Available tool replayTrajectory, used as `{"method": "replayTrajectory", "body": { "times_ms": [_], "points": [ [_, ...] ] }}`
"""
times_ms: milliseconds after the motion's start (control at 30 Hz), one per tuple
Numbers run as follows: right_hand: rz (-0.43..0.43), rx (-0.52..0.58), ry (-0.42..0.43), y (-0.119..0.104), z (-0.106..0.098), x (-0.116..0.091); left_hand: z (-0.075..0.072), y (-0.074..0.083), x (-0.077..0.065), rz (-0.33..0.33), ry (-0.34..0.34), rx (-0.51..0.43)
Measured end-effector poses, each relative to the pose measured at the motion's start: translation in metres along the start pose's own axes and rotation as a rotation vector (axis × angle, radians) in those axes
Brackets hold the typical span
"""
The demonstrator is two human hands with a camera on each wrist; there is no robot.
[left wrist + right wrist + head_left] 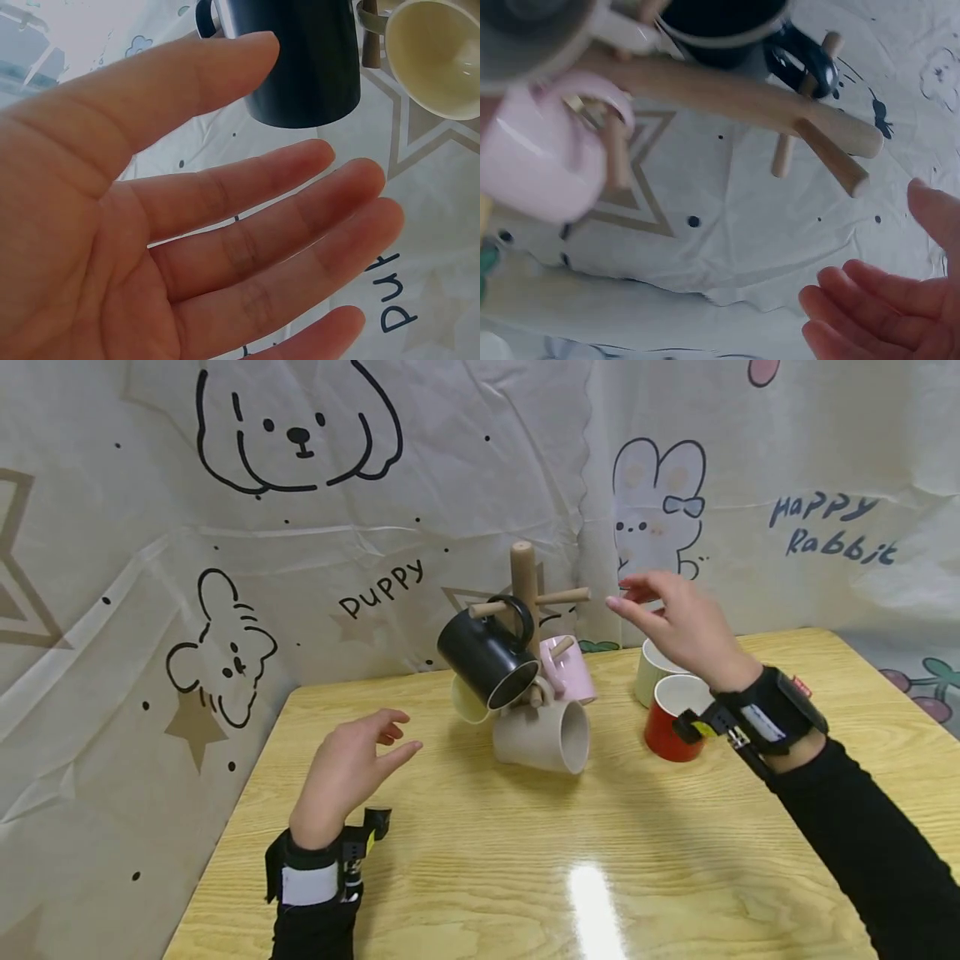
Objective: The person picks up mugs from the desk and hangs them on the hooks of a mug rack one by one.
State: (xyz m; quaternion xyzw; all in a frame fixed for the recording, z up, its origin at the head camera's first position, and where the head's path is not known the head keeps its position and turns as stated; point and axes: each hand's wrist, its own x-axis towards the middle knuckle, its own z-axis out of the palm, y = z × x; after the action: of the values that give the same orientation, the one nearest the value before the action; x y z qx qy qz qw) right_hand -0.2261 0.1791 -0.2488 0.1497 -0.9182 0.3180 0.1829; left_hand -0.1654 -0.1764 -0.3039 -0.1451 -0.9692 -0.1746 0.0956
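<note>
Both hands are released and relaxed; nothing is grasped by either. The left hand (348, 768) is held above the table (480, 868), with its fingers slightly bent and its thumb set apart; it is positioned nearest the black mug (480, 652). The right hand (690, 631) is raised beside the mug tree (522, 568), with its thumb separated from the lightly curved fingers.

The mug tree is formed of smooth, pale wood: a round upright post is fitted with cylindrical, blunt-ended pegs. The black mug, a straight-walled cylinder with a soft sheen, is hung by its looped handle on an upper peg and tilted mouth-downward. Below it, the off-white mug (528, 739) is suspended by its handle, its round mouth turned to the right. The glossy pink mug (579, 672) is hung on another lower peg, and the pale yellow mug (468, 702) is partly hidden behind the black one.

To the right, the red cup (663, 739), white inside, is stood upright in front of the whitish cup (647, 678). The table is finished in yellowish wood grain with a reflective surface. It is backed by a creased, printed cloth (465, 477).
</note>
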Motion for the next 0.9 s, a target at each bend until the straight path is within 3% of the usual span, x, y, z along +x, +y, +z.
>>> {"method": "replayTrajectory", "body": {
  "times_ms": [133,233,367,567,733,900],
  "points": [
    [-0.1,-0.07,-0.05,-0.017,-0.012,0.032,0.001,0.0,0.0,0.007,0.0,0.008],
    [-0.131,-0.041,-0.167,-0.029,-0.017,0.053,0.001,0.001,0.0,0.014,0.001,0.013],
    [-0.139,0.064,-0.334,-0.041,-0.014,0.077,0.002,0.002,0.0,0.019,0.0,0.01],
    [-0.129,0.241,-0.484,-0.046,0.005,0.098,0.004,0.002,-0.001,0.019,-0.008,0.013],
    [-0.117,0.412,-0.558,-0.04,0.017,0.107,0.004,0.002,0.001,0.019,-0.016,0.016],
    [-0.145,0.542,-0.578,-0.03,0.023,0.112,0.004,0.002,0.002,0.021,-0.03,0.027]
  ]
}}
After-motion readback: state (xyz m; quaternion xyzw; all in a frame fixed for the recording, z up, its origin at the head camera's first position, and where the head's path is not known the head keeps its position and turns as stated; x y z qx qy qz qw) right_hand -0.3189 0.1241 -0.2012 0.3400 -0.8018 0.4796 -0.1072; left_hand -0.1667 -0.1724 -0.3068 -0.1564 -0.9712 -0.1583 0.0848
